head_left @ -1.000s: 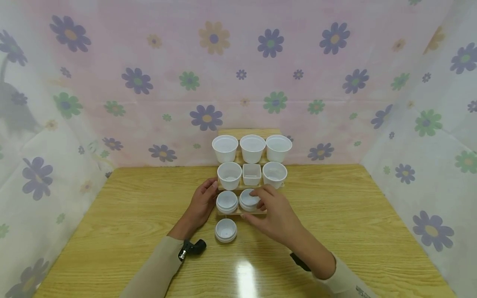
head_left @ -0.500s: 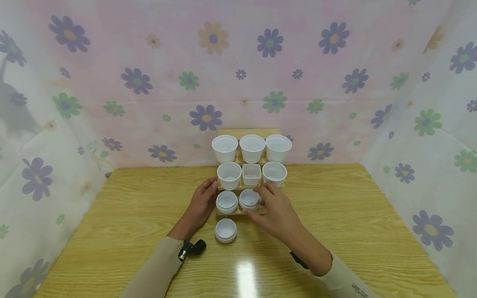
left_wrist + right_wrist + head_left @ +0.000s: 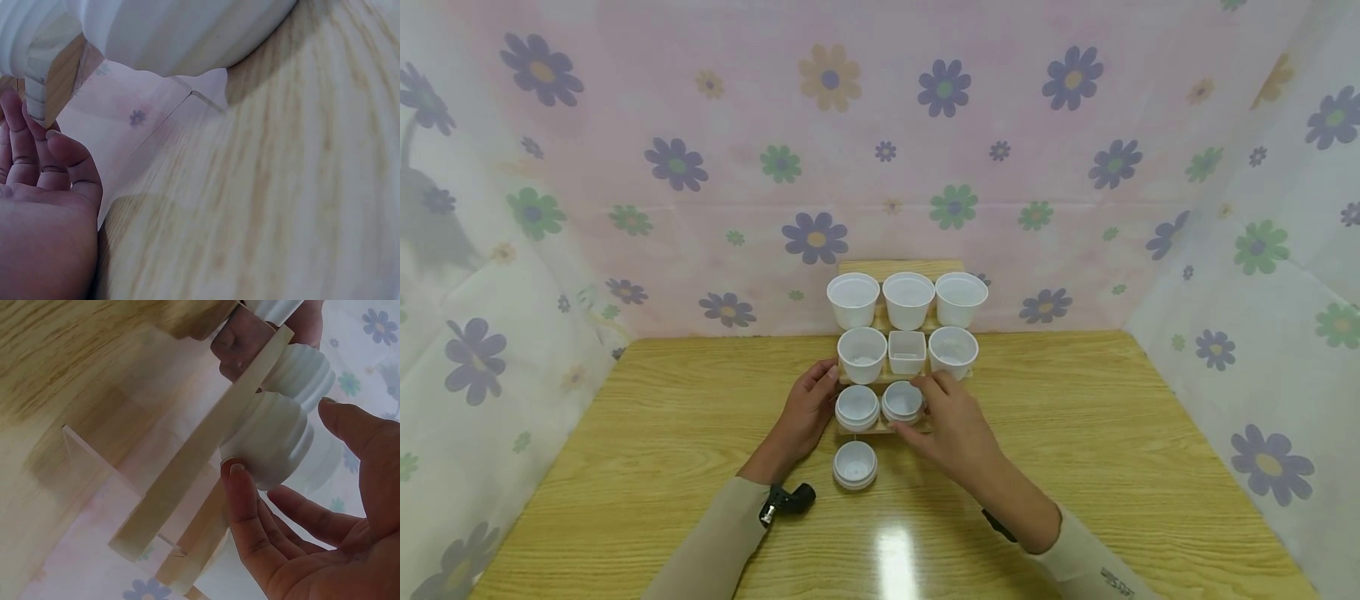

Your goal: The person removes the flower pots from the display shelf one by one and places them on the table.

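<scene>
A tiered wooden stand (image 3: 901, 268) with clear panels carries rows of white plastic pots. On its lowest shelf (image 3: 203, 447) sit two ribbed round pots, a left one (image 3: 857, 406) and a right one (image 3: 902, 402). My right hand (image 3: 958, 433) holds the right pot between thumb and fingers; the right wrist view shows fingertips against its ribbed side (image 3: 272, 437). At the stand's left side, my left hand (image 3: 805, 408) grips the edge, fingertips at the wooden board's end (image 3: 62, 81). Part of that grip is hidden behind the stand.
One more ribbed white pot (image 3: 854, 464) stands on the wood-grain table (image 3: 700, 417) before the stand. Higher tiers hold tall round pots (image 3: 908, 302) and a square pot (image 3: 907, 352). A flowered cloth (image 3: 737, 167) encloses the back and sides.
My right hand's fingers have shifted from over the right pot's rim to its right side, with the thumb at its front. My left hand has stayed at the stand.
</scene>
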Demonstrator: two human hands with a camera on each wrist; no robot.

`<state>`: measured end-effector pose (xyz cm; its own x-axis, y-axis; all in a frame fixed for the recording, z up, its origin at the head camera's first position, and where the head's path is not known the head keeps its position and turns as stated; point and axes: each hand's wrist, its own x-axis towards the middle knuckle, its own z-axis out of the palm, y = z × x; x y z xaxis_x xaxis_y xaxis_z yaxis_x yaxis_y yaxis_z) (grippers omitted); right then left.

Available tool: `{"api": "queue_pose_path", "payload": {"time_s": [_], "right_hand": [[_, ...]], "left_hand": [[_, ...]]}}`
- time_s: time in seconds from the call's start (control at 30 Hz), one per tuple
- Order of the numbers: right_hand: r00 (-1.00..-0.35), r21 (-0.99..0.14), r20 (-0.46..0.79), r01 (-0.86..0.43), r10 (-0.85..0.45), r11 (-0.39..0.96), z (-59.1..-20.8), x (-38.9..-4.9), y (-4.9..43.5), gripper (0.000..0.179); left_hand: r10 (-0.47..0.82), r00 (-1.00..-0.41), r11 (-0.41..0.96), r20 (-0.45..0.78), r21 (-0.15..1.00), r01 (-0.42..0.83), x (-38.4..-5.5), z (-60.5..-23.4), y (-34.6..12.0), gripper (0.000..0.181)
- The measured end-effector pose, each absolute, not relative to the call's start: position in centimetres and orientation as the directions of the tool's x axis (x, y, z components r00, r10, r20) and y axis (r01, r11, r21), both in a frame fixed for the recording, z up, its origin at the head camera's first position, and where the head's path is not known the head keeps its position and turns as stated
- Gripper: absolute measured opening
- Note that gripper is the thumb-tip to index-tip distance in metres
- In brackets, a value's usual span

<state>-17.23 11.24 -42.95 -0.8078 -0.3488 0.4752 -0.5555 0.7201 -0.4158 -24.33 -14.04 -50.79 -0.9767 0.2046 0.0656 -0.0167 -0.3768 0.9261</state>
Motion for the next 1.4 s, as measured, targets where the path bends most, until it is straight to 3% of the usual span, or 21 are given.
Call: {"api": "queue_pose_path", "payload": {"time_s": [0.63, 1.4], "right_hand": [[-0.826, -0.441, 0.46, -0.532, -0.327, 0.723, -43.8, -17.5, 10.8, 0.06], [-0.798, -0.432, 0.506, -0.562, -0.326, 0.706, -44.1, -17.3, 10.8, 0.06]], "left_hand": [[0.196, -0.978, -0.387, 0.065, 0.922, -0.017, -24.3, -50.7, -13.9, 0.026], [0.195, -0.979, -0.396, 0.068, 0.918, -0.015, -24.3, -50.8, -13.9, 0.023]]}}
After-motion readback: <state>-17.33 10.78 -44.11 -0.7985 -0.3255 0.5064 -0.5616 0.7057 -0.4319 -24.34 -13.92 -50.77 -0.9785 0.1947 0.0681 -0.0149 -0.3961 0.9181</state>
